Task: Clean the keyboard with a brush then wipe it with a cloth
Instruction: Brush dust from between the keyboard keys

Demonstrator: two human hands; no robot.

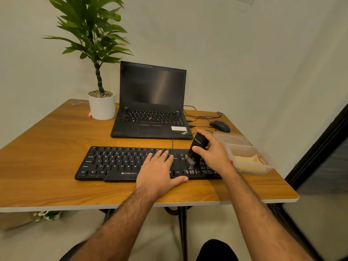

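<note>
Brushing stage underway: your right hand [212, 155] grips the black brush [195, 149], bristles on the Zebronics keyboard [116, 162] w/ left hand [160, 170] flat; yellow cloth [248, 162] untouched in its tub, wiping left.

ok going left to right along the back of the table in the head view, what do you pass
potted plant → laptop → mouse → clear plastic container

Black keyboard [116, 162] flat on table, black brush [195, 149] upright on its right keys
</note>
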